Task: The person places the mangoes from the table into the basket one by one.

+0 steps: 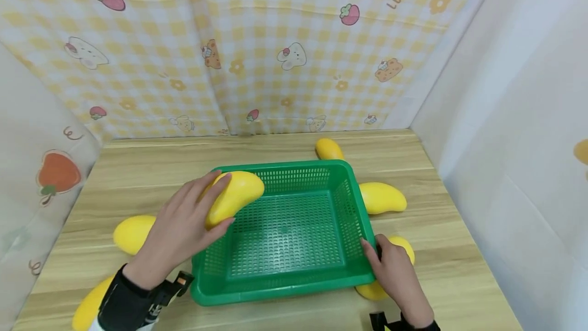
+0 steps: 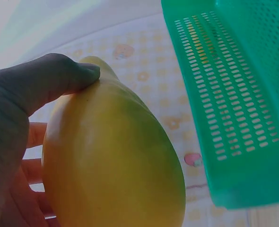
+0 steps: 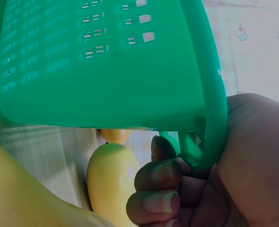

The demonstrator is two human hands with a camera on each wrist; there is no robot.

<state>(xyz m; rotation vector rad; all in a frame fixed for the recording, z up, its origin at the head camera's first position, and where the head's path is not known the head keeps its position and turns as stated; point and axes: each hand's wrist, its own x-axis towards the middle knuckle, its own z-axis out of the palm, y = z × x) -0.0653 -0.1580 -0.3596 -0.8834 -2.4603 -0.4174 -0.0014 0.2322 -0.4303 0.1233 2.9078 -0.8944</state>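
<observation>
the person's left hand [image 1: 181, 221] is nearest me, thumb and fingers wrapped round a smooth, plump yellow mango [image 1: 239, 193]. that mango is held up by the left back corner of a rectangular green plastic basket [image 1: 285, 290] with slotted walls. the right hand [image 1: 395, 264] grips the basket's right side near the front corner, thumb over the rim, fingers curled below. more yellow mangoes [image 1: 383, 198] lie on the pale wood-grain table [image 1: 441, 229] to either side. to do this well, i'd keep the held mango high enough not to clip the rim, and steady the basket without tipping it.
</observation>
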